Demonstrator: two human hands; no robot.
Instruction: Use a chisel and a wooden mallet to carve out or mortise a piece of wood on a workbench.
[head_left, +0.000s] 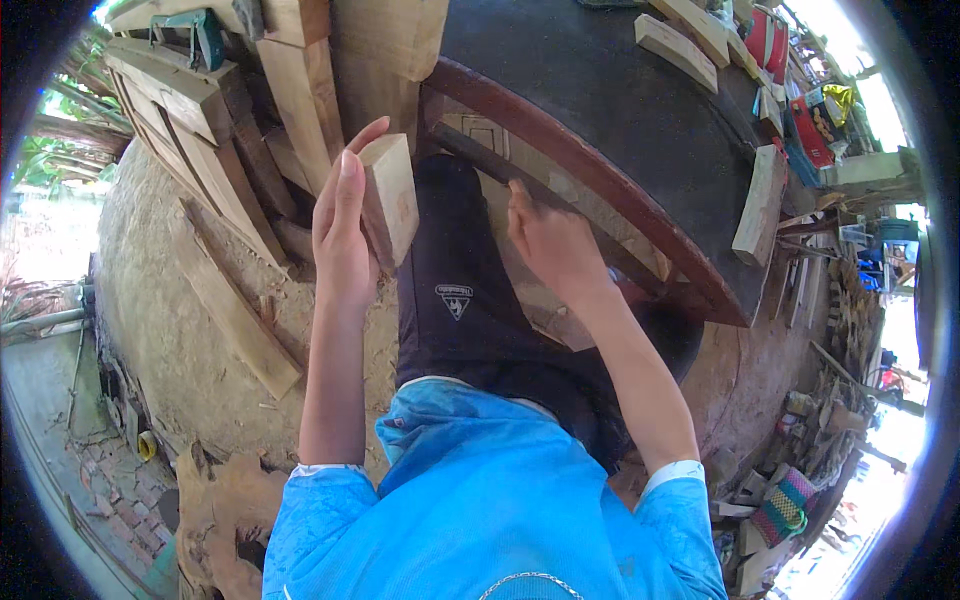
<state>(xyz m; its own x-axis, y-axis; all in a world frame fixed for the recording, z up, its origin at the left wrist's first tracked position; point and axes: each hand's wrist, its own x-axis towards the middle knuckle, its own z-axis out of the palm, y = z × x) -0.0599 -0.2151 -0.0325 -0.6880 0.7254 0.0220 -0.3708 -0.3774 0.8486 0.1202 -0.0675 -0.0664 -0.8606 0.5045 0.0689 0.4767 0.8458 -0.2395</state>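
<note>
My left hand (343, 228) holds a pale wooden block (390, 198) up in front of me, fingers along its left side. My right hand (553, 245) is closed on a long dark bar-like tool (480, 158) that runs up and left under the edge of a dark-topped workbench (620, 110). My dark trousers and blue shirt fill the lower middle of the view.
Stacked planks (210, 130) lean at the upper left, and one board (235, 310) lies on the dirt ground. Short wood offcuts (760, 205) rest on the bench. Clutter, boxes and scrap wood line the right side. A tree stump (225, 510) sits at the lower left.
</note>
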